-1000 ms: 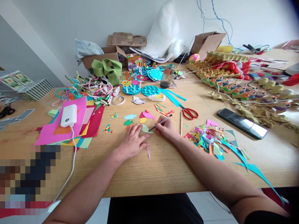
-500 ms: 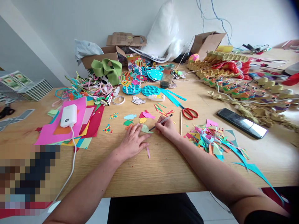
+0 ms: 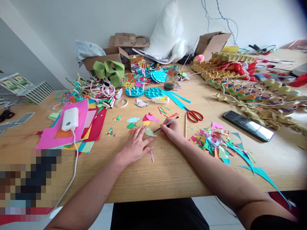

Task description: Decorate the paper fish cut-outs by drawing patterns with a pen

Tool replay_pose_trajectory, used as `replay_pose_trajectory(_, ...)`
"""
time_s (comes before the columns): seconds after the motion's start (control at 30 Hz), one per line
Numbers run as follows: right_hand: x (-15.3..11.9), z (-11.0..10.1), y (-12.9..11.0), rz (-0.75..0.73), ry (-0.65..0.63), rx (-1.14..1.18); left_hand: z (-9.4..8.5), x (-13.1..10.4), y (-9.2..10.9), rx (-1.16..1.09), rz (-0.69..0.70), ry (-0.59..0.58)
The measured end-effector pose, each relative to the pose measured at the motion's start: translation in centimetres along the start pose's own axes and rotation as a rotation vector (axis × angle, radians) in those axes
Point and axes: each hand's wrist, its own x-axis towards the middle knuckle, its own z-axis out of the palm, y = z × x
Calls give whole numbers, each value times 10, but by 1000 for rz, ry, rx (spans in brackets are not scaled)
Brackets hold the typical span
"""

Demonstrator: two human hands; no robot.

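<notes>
My right hand [image 3: 171, 129] is closed round a slim pen [image 3: 166, 124], its tip close to the right edge of a pale green paper fish [image 3: 150, 132] with dark lines on it. My left hand [image 3: 137, 143] lies with fingers spread, fingertips at the left side of that fish. Just beyond are several cut paper fish: a light blue one [image 3: 133, 120], a green one [image 3: 131, 126] and a pink one [image 3: 153, 118], with others overlapping. An orange fish is partly hidden by my left fingers. A pink paper strip [image 3: 152, 156] lies near my left thumb.
Red-handled scissors [image 3: 194, 116], a wooden stick [image 3: 185, 126] and a heap of paper scraps [image 3: 216, 140] lie to the right, with a phone [image 3: 248, 125] beyond. A white power bank [image 3: 70, 118] rests on coloured paper sheets [image 3: 96, 124] at left. A glue bottle [image 3: 161, 100] lies behind the fish.
The pen in my right hand has moved slightly right, its tip now off the pale green fish's lines. My left hand has stayed in place.
</notes>
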Motion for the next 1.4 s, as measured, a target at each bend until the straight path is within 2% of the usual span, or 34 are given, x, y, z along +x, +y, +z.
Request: replay_pose_trajectory(1.4,0,0,5,-28,-45,4,-3,2,1,25,-7,-86)
